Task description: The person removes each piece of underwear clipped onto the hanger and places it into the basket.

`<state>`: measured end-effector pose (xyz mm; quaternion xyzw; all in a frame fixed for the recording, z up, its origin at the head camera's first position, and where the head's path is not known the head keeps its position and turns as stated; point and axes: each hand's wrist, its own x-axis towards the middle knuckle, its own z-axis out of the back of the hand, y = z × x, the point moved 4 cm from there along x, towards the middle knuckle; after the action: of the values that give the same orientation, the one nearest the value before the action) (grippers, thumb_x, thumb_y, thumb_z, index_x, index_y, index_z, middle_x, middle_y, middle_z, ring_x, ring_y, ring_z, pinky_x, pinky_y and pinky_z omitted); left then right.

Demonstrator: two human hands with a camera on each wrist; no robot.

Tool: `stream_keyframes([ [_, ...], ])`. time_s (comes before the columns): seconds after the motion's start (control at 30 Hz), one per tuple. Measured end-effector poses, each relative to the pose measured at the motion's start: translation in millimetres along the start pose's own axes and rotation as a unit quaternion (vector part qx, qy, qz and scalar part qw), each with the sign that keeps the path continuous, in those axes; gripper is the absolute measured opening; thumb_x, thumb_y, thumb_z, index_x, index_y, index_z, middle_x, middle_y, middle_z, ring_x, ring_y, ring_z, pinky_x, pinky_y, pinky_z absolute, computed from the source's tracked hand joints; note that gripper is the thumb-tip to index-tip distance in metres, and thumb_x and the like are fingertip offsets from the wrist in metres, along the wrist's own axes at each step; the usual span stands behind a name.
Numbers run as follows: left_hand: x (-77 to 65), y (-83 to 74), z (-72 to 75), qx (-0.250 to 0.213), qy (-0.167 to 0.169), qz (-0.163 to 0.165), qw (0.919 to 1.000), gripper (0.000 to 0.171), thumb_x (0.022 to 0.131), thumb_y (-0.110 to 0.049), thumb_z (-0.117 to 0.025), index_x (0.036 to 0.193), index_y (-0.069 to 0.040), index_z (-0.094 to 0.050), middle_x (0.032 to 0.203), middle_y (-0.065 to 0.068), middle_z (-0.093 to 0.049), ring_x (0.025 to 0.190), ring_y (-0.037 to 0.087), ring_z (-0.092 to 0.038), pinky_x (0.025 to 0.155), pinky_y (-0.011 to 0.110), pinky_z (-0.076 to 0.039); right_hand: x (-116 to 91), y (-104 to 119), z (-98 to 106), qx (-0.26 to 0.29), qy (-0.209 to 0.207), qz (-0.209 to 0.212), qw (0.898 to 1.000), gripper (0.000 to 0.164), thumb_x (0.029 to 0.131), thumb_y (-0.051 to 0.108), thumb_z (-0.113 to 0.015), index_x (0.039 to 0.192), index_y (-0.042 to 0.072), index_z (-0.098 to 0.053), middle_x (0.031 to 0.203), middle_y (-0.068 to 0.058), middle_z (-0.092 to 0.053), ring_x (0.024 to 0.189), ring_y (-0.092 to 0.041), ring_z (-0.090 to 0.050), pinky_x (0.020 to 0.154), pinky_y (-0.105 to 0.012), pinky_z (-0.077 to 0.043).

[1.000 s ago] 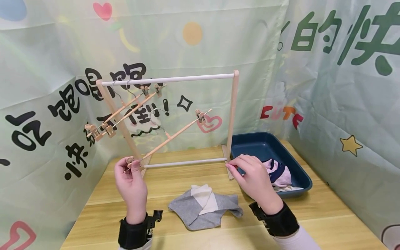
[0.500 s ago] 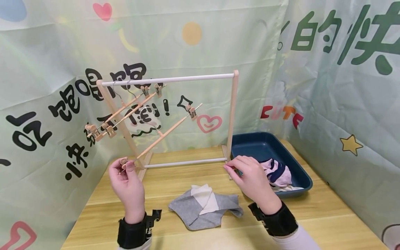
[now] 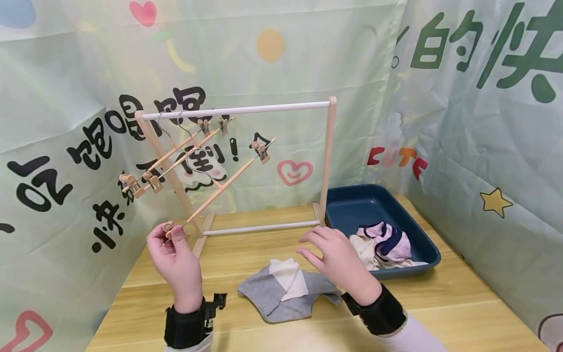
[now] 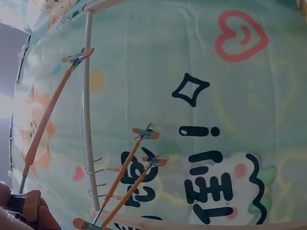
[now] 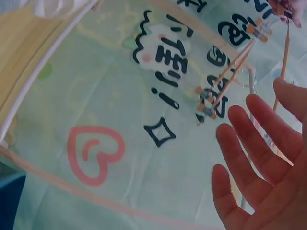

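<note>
My left hand [image 3: 178,269] pinches the clip at the near end of a wooden clip hanger [image 3: 233,178]. The hanger slants up and away to the right, with its other clip at the far end and its wire hook lifted off the rail. In the left wrist view, the hanger bar [image 4: 49,115] rises from the fingertips at the lower left. My right hand [image 3: 338,259] hovers above the right part of a grey garment [image 3: 264,293] with a white panel, holding nothing. In the right wrist view, the right hand [image 5: 259,177] shows spread, loosely bent fingers.
A small rack with a white top rail [image 3: 264,109] stands behind the hands. Two more clip hangers [image 3: 198,147] hang at its left end. To the right, a dark blue bin [image 3: 365,210] contains crumpled clothes [image 3: 396,244]. Printed cloth walls enclose the wooden table.
My left hand has moved left and slightly toward me with the clip hanger. The right hand has shifted left, away from the bin, and its fingers have spread apart.
</note>
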<state>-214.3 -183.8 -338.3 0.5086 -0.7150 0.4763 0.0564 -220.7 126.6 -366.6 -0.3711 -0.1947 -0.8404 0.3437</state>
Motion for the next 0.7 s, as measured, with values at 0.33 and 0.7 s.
stream_keyframes([
  [0.33, 1.3, 1.4, -0.2, 0.007, -0.008, 0.000, 0.9999, 0.012, 0.100, -0.012, -0.063, 0.110, -0.007, -0.057, 0.100, 0.006, -0.058, 0.088, 0.012, -0.058, 0.080, 0.019, -0.051, -8, 14, -27, 0.007, 0.112, 0.009, 0.994, 0.048, 0.090, 0.038, -0.079, 0.133, 0.020, -0.065, 0.136, -0.006, -0.063, 0.121, -0.023, -0.063, 0.096, -0.045, -0.054],
  [0.7, 3.2, -0.7, 3.3, 0.010, -0.021, 0.005, 0.9997, 0.012, 0.101, -0.011, -0.062, 0.110, -0.006, -0.056, 0.101, 0.006, -0.059, 0.090, 0.014, -0.059, 0.081, 0.019, -0.052, -28, 27, -59, 0.030, 0.268, 0.030, 0.963, 0.073, 0.092, 0.054, -0.071, 0.155, 0.029, -0.043, 0.167, -0.003, -0.034, 0.151, -0.029, -0.039, 0.119, -0.050, -0.039],
])
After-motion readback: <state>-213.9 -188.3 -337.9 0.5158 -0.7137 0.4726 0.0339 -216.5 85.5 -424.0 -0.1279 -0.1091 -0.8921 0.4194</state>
